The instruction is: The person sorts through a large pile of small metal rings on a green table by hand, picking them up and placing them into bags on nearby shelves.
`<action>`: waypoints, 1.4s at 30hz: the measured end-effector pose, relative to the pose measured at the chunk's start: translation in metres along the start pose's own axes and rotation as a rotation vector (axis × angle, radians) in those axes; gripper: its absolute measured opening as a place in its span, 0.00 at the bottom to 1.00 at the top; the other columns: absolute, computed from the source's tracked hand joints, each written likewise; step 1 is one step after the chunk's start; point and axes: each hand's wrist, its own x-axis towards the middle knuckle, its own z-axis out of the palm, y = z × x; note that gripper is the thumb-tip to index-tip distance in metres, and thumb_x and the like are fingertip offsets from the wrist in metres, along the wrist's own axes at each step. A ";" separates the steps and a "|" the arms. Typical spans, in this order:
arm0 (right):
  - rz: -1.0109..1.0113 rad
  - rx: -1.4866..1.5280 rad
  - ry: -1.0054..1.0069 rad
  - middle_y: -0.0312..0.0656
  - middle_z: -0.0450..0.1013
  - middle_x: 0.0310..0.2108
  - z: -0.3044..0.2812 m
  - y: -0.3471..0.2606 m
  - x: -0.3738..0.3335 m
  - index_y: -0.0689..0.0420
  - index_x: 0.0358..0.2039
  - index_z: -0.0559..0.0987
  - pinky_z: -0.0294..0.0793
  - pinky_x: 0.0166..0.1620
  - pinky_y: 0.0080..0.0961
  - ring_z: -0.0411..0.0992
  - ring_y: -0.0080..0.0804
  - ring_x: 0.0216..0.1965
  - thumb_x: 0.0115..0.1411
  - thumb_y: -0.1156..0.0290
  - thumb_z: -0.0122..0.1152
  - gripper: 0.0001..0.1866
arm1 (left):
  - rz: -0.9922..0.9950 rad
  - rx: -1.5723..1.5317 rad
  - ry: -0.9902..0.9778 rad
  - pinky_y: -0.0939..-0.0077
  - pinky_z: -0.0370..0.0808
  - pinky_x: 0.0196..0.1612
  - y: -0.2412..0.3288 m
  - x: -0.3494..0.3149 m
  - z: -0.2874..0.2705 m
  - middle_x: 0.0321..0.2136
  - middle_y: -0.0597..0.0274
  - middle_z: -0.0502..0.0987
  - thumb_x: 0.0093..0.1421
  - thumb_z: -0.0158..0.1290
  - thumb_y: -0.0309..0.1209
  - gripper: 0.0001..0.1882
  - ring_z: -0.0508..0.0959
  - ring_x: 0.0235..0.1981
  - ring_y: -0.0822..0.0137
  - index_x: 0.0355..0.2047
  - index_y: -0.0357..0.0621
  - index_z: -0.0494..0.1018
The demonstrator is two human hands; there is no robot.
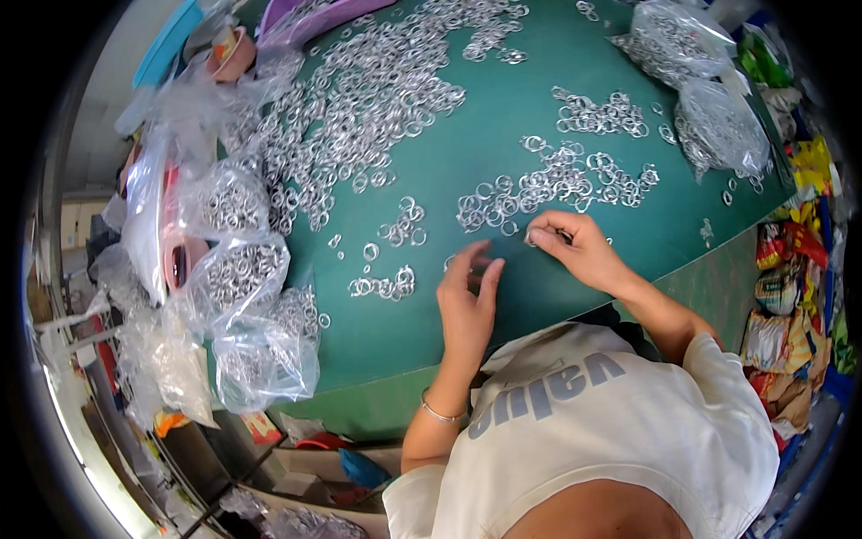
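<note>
Over the green table, my right hand (pixel 582 255) pinches a small silvery metal ring (pixel 530 237) between thumb and fingertips; the fingers partly cover it. My left hand (pixel 469 289) hovers just beside it, fingers bent and thumb apart, with nothing visible between them. Part of another ring shows by the left fingers, and I cannot tell if they touch it. Just beyond both hands lies a loose row of metal rings (pixel 561 178). Smaller clusters of rings (pixel 386 284) sit to the left of my left hand.
A wide heap of rings (pixel 359 108) spreads over the far left of the green table (pixel 503 108). Clear bags of rings (pixel 242 274) line the left edge, with more bags (pixel 718 126) at the far right. A purple tray (pixel 314 25) stands at the back. Coloured packages (pixel 781 296) lie beyond the right edge.
</note>
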 end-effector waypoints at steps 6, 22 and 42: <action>0.300 0.110 -0.027 0.28 0.63 0.19 -0.032 0.001 -0.011 0.58 0.29 0.73 0.51 0.20 0.11 0.54 0.11 0.18 0.61 0.68 0.47 0.09 | 0.380 0.616 0.162 0.65 0.64 0.41 -0.002 0.065 0.015 0.37 0.53 0.67 0.49 0.54 0.22 0.16 0.67 0.40 0.56 0.40 0.39 0.70; 0.219 0.359 0.021 0.32 0.67 0.24 -0.036 -0.004 -0.025 0.61 0.29 0.73 0.63 0.28 0.14 0.62 0.15 0.24 0.61 0.69 0.47 0.09 | -0.628 -0.918 -0.266 0.81 0.67 0.29 0.009 0.014 0.031 0.32 0.59 0.72 0.45 0.38 0.14 0.17 0.67 0.30 0.72 0.36 0.33 0.68; -0.292 -0.790 0.408 0.40 0.71 0.29 -0.142 -0.014 0.010 0.57 0.33 0.77 0.70 0.33 0.28 0.71 0.37 0.30 0.46 0.72 0.62 0.11 | 0.506 0.473 -0.065 0.66 0.65 0.42 0.032 0.111 0.110 0.34 0.52 0.68 0.49 0.55 0.24 0.14 0.67 0.38 0.54 0.37 0.37 0.70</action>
